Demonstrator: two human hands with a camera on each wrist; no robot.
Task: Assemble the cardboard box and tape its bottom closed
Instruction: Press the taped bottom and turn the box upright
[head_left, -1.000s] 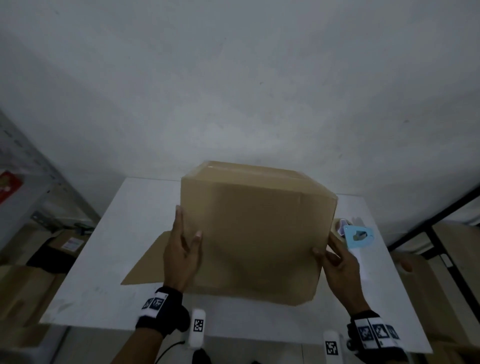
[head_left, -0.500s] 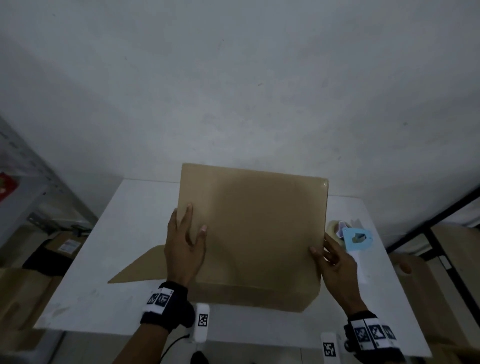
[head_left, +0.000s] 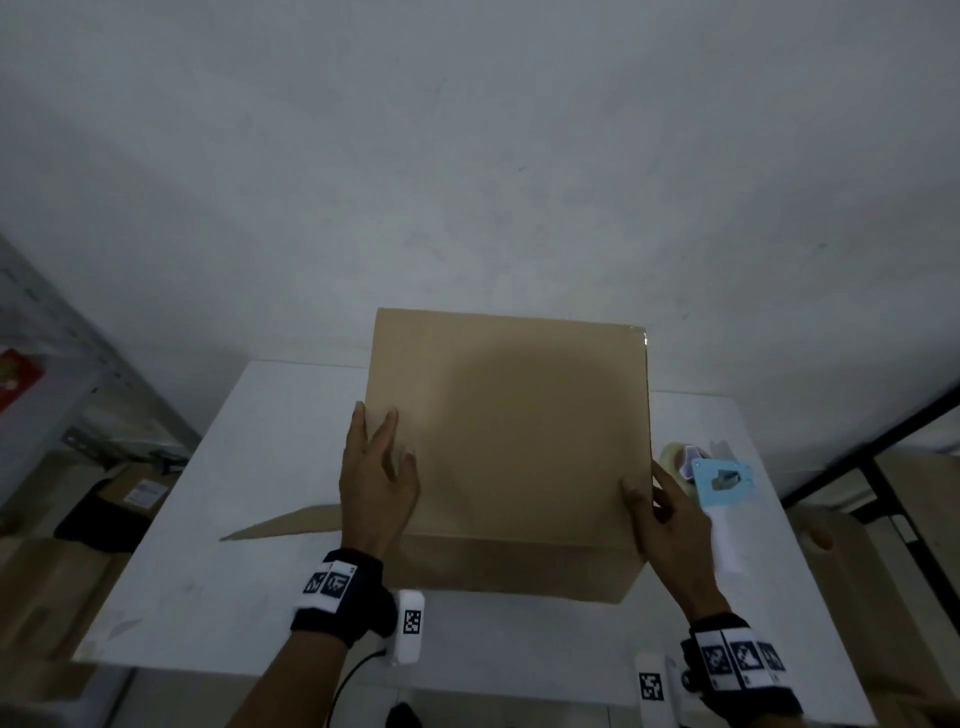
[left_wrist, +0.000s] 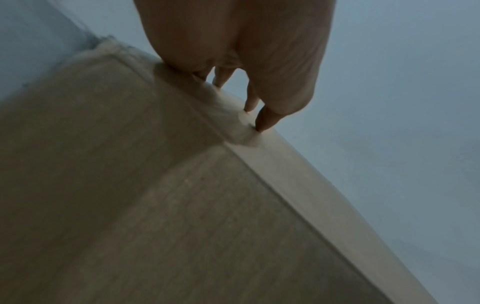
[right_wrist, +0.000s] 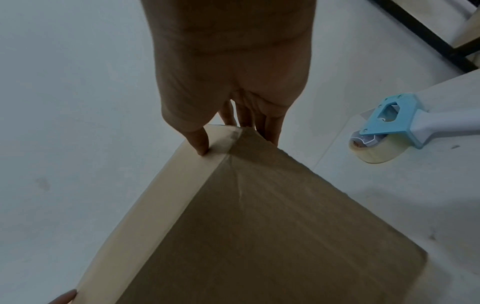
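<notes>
Cardboard box (head_left: 509, 441) now tilted squarer to the camera, left hand (head_left: 376, 483) and right hand (head_left: 667, 512) seemingly gripping its side edges

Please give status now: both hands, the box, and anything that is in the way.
Left hand and right hand both gripping cardboard box by its side edges. Box on white table, flaps splayed. Tape dispenser right of box, untouched.

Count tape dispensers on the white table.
1. The blue-and-grey handheld tape dispenser lies on the white table, right of the brown cardboard box. The box could hide others.
</notes>
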